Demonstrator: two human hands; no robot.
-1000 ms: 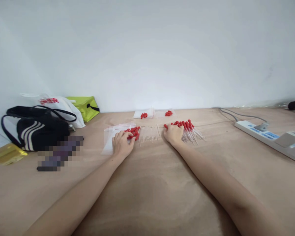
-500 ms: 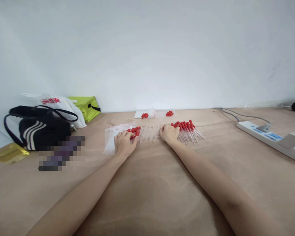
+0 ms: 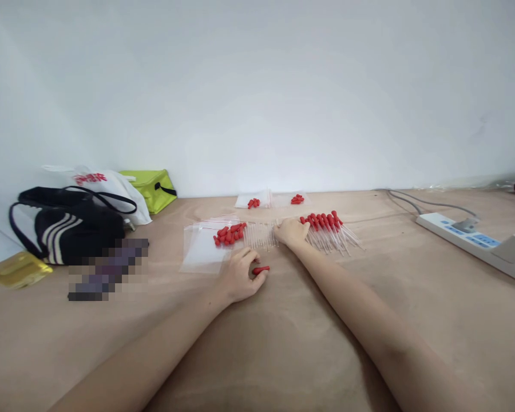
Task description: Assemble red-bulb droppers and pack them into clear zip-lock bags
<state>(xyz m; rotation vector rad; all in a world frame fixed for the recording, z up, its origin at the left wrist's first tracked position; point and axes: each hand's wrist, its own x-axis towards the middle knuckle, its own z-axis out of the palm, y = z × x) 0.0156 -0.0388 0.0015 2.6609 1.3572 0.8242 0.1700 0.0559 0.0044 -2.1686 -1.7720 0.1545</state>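
My left hand [image 3: 244,277] is low over the table, its thumb and fingers curved apart around a single red rubber bulb [image 3: 261,269]; whether they touch it is unclear. Beyond it, a pile of red bulbs [image 3: 228,235] lies on clear plastic bags [image 3: 201,252]. A row of thin clear tubes [image 3: 260,236] lies between that pile and my right hand [image 3: 290,232]. The fingers of my right hand are bent at the row's right end, with their tips hidden. Just right of it are several tubes with red bulbs fitted [image 3: 329,226].
Two small bags with red bulbs [image 3: 253,203] [image 3: 297,199] lie near the wall. At the left are a black bag [image 3: 77,229], a white plastic bag [image 3: 126,197], a green box [image 3: 150,189] and a yellow packet [image 3: 19,269]. A power strip [image 3: 476,240] lies at the right.
My left hand has moved from the red pile toward me and rightward, and a single red bulb now shows at its fingers. My right hand has shifted slightly left.
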